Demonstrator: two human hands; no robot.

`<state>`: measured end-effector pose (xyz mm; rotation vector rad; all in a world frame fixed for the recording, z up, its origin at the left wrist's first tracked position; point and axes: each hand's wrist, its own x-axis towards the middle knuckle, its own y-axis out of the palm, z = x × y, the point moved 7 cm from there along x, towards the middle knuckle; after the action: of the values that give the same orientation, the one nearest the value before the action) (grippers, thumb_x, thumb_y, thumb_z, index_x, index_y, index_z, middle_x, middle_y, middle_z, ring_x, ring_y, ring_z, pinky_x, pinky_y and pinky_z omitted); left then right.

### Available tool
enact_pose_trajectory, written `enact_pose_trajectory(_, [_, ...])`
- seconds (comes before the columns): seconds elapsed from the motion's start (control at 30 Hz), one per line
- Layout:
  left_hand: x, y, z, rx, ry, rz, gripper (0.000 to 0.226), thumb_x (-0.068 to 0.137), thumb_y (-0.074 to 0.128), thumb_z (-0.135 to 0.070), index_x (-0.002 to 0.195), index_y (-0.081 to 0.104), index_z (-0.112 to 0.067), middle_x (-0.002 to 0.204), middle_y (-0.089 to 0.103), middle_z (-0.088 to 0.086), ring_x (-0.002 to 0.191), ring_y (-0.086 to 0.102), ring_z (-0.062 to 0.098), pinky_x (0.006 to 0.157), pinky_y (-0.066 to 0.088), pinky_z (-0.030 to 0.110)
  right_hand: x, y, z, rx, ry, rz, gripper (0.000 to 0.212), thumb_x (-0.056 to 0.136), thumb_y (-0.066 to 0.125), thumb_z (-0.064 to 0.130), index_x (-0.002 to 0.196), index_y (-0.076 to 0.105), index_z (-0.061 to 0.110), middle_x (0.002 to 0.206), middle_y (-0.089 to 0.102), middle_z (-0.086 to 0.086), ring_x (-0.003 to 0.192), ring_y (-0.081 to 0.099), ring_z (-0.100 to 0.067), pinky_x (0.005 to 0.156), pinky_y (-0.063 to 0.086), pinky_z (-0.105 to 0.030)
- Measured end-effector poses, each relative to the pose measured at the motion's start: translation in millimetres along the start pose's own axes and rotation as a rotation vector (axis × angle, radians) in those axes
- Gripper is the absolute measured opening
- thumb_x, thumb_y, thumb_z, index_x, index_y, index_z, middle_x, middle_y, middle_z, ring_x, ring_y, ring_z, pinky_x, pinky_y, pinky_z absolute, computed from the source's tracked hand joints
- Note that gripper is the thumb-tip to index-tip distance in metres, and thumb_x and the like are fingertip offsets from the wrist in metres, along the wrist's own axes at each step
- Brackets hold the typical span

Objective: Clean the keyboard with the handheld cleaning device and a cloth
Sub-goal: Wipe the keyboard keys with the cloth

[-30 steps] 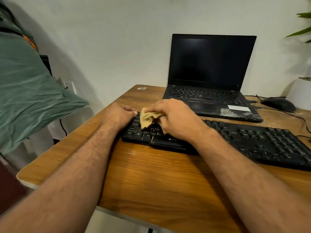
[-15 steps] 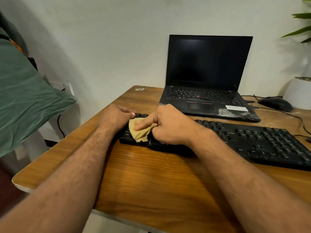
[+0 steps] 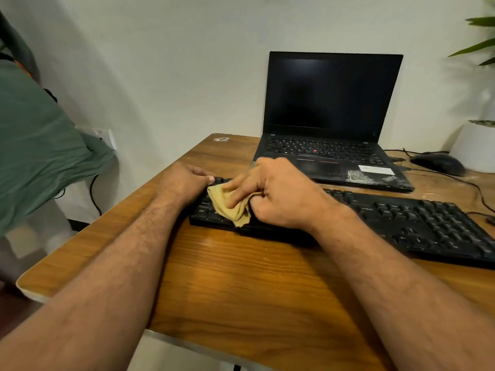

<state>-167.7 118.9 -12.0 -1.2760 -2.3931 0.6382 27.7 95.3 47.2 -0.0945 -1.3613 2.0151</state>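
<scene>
A black keyboard [image 3: 417, 223] lies across the wooden desk [image 3: 241, 277]. My right hand [image 3: 278, 194] holds a crumpled tan cloth [image 3: 230, 207] and presses it onto the keys at the keyboard's left end, with the forefinger stretched over the cloth. My left hand [image 3: 184, 183] grips the keyboard's left edge, its thumb on the top left corner. No handheld cleaning device is in view.
An open black laptop [image 3: 332, 121] with a dark screen stands behind the keyboard. A black mouse [image 3: 438, 163], cables and a white plant pot [image 3: 474, 145] sit at the right. Green fabric [image 3: 40, 145] hangs at the left beside the desk.
My right hand has moved the cloth leftward and toward the front of the keyboard's left end, and more of the cloth now shows. My left hand has kept its hold.
</scene>
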Motion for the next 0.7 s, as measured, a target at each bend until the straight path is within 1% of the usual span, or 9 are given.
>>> enact_pose_trajectory(0.07, [0.2, 0.0, -0.3, 0.01, -0.002, 0.0, 0.009, 0.089, 0.074, -0.023, 0.083, 0.077, -0.029, 0.091, 0.074, -0.001, 0.093, 0.068, 0.02, 0.094, 0.055, 0.041, 3.1, 12.4, -0.6, -0.015, -0.005, 0.067, 0.05, 0.073, 0.053, -0.001, 0.098, 0.08, 0.033, 0.115, 0.073, 0.016, 0.099, 0.06, 0.012, 0.087, 0.048, -0.008])
enact_pose_trajectory(0.13, [0.9, -0.1, 2.0, 0.007, -0.019, 0.007, 0.007, 0.089, 0.074, -0.025, 0.084, 0.077, -0.028, 0.091, 0.074, -0.002, 0.094, 0.069, 0.02, 0.095, 0.055, 0.042, 13.8, 11.9, -14.1, -0.089, 0.078, 0.02, 0.052, 0.079, 0.051, 0.002, 0.108, 0.077, 0.037, 0.119, 0.072, 0.01, 0.102, 0.065, -0.007, 0.094, 0.052, -0.023])
enact_pose_trajectory(0.2, [1.4, 0.9, 3.2, 0.002, -0.028, 0.013, 0.005, 0.089, 0.074, -0.026, 0.086, 0.078, -0.029, 0.095, 0.075, -0.001, 0.098, 0.069, 0.02, 0.098, 0.053, 0.042, 22.5, 2.6, -31.8, -0.187, 0.196, -0.061, 0.051, 0.083, 0.05, 0.005, 0.115, 0.074, 0.036, 0.118, 0.073, 0.003, 0.105, 0.064, -0.016, 0.098, 0.052, -0.03])
enact_pose_trajectory(0.33, [3.2, 1.1, 1.8, 0.028, -0.011, 0.011, 0.007, 0.089, 0.074, -0.026, 0.083, 0.076, -0.03, 0.094, 0.075, -0.001, 0.097, 0.069, 0.02, 0.097, 0.054, 0.041, 20.6, 6.8, -29.5, -0.124, 0.145, -0.022, 0.054, 0.079, 0.048, 0.003, 0.115, 0.075, 0.033, 0.124, 0.071, 0.009, 0.12, 0.058, -0.011, 0.11, 0.044, -0.028])
enact_pose_trajectory(0.4, [2.2, 1.1, 1.6, 0.043, -0.008, 0.017, 0.009, 0.09, 0.073, -0.026, 0.083, 0.076, -0.031, 0.094, 0.075, -0.001, 0.097, 0.069, 0.02, 0.096, 0.054, 0.041, 17.2, 12.7, -27.1, -0.128, 0.14, 0.01, 0.055, 0.08, 0.049, 0.004, 0.118, 0.073, 0.035, 0.126, 0.069, 0.009, 0.121, 0.058, -0.011, 0.11, 0.043, -0.028])
enact_pose_trajectory(0.47, [-1.9, 0.1, -1.3, 0.098, 0.007, 0.0, 0.007, 0.092, 0.07, -0.033, 0.093, 0.076, -0.031, 0.101, 0.075, 0.0, 0.102, 0.068, 0.021, 0.099, 0.052, 0.042, 17.7, 6.2, -36.3, -0.173, 0.207, -0.05, 0.055, 0.082, 0.048, 0.004, 0.122, 0.071, 0.034, 0.124, 0.071, 0.003, 0.115, 0.061, -0.017, 0.106, 0.047, -0.033])
enact_pose_trajectory(0.57, [-25.2, -5.4, -15.5, 0.15, 0.141, -0.03, 0.045, 0.093, 0.057, -0.059, 0.126, 0.067, -0.029, 0.126, 0.068, 0.001, 0.116, 0.06, 0.019, 0.108, 0.044, 0.045, 14.4, -5.0, -43.0, -0.162, 0.233, -0.154, 0.057, 0.082, 0.045, 0.001, 0.124, 0.07, 0.029, 0.121, 0.072, 0.0, 0.116, 0.06, -0.021, 0.109, 0.045, -0.037])
enact_pose_trajectory(0.63, [-47.4, -2.2, -21.2, 0.02, 0.253, 0.135, 0.087, 0.075, 0.051, -0.086, 0.146, 0.048, -0.034, 0.147, 0.051, -0.002, 0.132, 0.048, 0.018, 0.115, 0.034, 0.047, 8.6, -7.6, -42.1, -0.157, 0.223, -0.184, 0.059, 0.082, 0.045, 0.001, 0.13, 0.066, 0.027, 0.127, 0.069, 0.001, 0.124, 0.056, -0.021, 0.113, 0.041, -0.037])
enact_pose_trajectory(0.7, [-67.0, 5.8, -21.8, 0.032, 0.324, 0.367, 0.13, 0.046, 0.055, -0.099, 0.157, 0.023, -0.039, 0.159, 0.032, -0.008, 0.143, 0.034, 0.014, 0.12, 0.027, 0.044, 3.9, -2.2, -39.1, -0.172, 0.226, -0.126, 0.061, 0.083, 0.046, 0.002, 0.136, 0.061, 0.028, 0.132, 0.066, -0.002, 0.128, 0.052, -0.023, 0.113, 0.041, -0.037])
